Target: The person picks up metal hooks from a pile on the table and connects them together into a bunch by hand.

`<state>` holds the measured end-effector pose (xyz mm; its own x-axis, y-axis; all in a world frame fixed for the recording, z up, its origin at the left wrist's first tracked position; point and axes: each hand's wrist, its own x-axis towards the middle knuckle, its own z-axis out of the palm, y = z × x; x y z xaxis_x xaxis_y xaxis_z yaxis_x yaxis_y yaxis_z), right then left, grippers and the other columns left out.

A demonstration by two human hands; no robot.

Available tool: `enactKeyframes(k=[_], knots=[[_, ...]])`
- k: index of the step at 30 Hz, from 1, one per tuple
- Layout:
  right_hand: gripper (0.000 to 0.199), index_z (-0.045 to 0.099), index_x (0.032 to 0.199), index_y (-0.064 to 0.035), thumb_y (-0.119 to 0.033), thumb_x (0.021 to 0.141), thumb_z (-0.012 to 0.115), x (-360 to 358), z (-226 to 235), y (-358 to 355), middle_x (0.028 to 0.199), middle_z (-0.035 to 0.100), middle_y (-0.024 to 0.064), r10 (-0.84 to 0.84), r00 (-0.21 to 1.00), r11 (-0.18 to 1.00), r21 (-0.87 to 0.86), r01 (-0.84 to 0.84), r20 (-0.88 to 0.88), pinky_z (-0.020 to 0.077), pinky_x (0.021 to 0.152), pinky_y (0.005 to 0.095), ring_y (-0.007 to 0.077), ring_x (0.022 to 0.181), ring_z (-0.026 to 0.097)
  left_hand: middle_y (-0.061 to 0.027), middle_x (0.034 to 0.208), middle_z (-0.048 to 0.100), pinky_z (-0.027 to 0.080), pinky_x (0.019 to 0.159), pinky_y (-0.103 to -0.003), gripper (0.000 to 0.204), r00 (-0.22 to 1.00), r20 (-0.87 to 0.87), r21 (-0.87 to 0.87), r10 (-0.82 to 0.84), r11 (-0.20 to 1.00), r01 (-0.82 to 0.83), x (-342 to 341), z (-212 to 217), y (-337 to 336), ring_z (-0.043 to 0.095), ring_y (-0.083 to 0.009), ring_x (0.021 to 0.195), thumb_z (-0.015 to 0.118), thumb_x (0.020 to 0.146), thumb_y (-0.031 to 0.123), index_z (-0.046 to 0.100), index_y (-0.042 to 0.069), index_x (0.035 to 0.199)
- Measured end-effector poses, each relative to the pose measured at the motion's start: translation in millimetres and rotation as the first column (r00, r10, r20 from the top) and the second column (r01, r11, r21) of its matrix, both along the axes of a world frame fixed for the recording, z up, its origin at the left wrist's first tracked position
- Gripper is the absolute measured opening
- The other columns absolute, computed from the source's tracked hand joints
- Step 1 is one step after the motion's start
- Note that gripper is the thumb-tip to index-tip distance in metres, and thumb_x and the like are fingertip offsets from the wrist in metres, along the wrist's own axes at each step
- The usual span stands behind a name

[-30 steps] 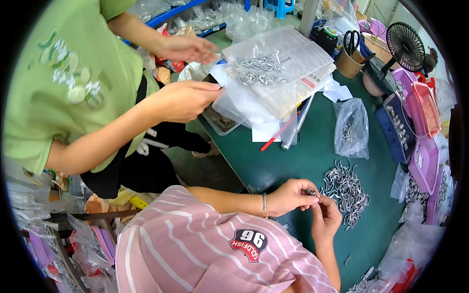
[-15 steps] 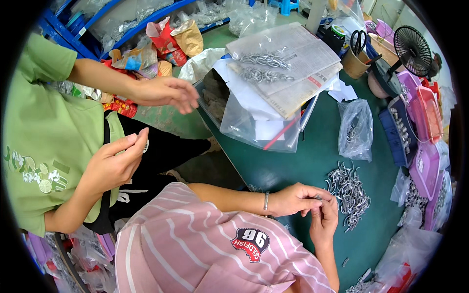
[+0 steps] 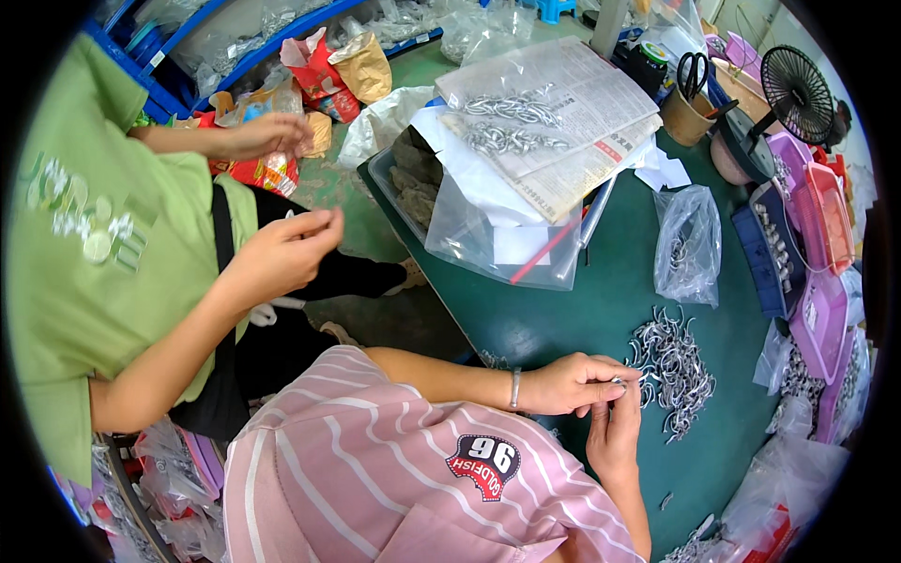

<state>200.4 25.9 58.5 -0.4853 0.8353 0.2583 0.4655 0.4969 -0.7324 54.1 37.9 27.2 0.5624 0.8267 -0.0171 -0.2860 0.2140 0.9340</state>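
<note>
My left hand (image 3: 574, 385), with a silver bracelet at its wrist, pinches a small silver metal piece (image 3: 618, 381) between thumb and fingers. Pressed against the same piece from below and the right are the closed fingers of my right hand (image 3: 615, 436). The fingers cover most of the piece, so its full shape is hidden. Just to the right of both hands, a loose pile of curved silver metal pieces (image 3: 674, 375) lies on the green table (image 3: 544, 324).
A co-worker in a green shirt (image 3: 141, 253) is at my left, both hands raised. Newspaper (image 3: 601, 113) and a clear bag (image 3: 507, 249) cover a grey bin (image 3: 389, 188). Another bag (image 3: 687, 246), a scissors cup (image 3: 687, 117), a fan (image 3: 796, 94) and purple trays (image 3: 818, 324) stand rightward.
My hands stay in nearly the same place; my right fingers have shifted slightly around the piece. The co-worker's far hand has drawn back left, and the nearer hand has moved up and right.
</note>
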Motion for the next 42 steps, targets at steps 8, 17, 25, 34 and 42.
enactKeyframes(k=[8,17,25,34,42], knots=[[0.008,0.051,0.090,0.0026,-0.002,0.090,0.045,6.3,-13.0,-4.7,0.084,0.053,0.0118,-0.163,0.965,0.960,-0.260,0.107,-0.203,0.0435,0.055,0.0273,0.0190,0.065,0.054,-0.0037,0.101,0.053,0.042,0.051,-0.020,0.038,1.000,-0.022,-0.122,0.022,0.992,-0.025,-2.5,0.2,-0.3,0.049,-0.0058,0.060,0.049,0.092,0.022,0.046,0.007,0.127],[0.015,0.050,0.080,-0.0028,-0.009,0.092,0.042,30.1,15.2,38.3,0.069,0.050,0.0017,-0.290,0.937,0.939,-0.245,0.240,-0.193,0.0352,0.054,0.0216,0.0078,0.060,0.044,-0.0016,0.088,0.053,0.040,0.051,-0.017,0.017,0.836,-0.181,0.187,0.518,0.853,-0.487,-28.6,-20.1,-9.4,0.049,-0.0025,0.063,0.052,0.090,0.010,0.057,0.001,0.103],[0.019,0.057,0.085,0.0028,-0.015,0.088,0.051,27.1,43.5,149.3,0.075,0.062,0.0133,-0.401,0.916,0.916,0.011,0.401,0.031,0.0430,0.061,0.0306,0.0218,0.064,0.056,-0.0043,0.083,0.056,0.038,0.049,-0.017,0.015,0.792,-0.226,0.333,0.567,0.809,-0.484,-30.1,-21.0,-15.0,0.046,-0.0039,0.056,0.050,0.091,0.010,0.058,0.000,0.099],[0.025,0.060,0.100,0.0058,-0.009,0.081,0.054,32.4,13.8,218.8,0.080,0.064,0.0165,-0.393,0.904,0.826,-0.367,0.427,0.169,0.0481,0.054,0.0312,0.0211,0.062,0.062,-0.0032,0.080,0.057,0.038,0.050,-0.018,0.014,0.797,-0.227,0.318,0.560,0.816,-0.483,-31.5,-22.0,-13.7,0.046,-0.0040,0.055,0.050,0.091,0.011,0.058,0.001,0.098],[0.013,0.055,0.080,-0.0048,-0.015,0.087,0.055,-13.4,98.6,148.3,0.066,0.049,-0.0009,-0.181,0.715,0.968,-0.251,0.008,-0.675,0.0377,0.060,0.0230,0.0107,0.062,0.048,-0.0039,0.081,0.057,0.041,0.054,-0.019,0.012,0.768,-0.200,0.372,0.609,0.772,-0.516,-29.5,-24.4,-15.4,0.050,-0.0041,0.062,0.052,0.089,0.006,0.059,0.000,0.098]])
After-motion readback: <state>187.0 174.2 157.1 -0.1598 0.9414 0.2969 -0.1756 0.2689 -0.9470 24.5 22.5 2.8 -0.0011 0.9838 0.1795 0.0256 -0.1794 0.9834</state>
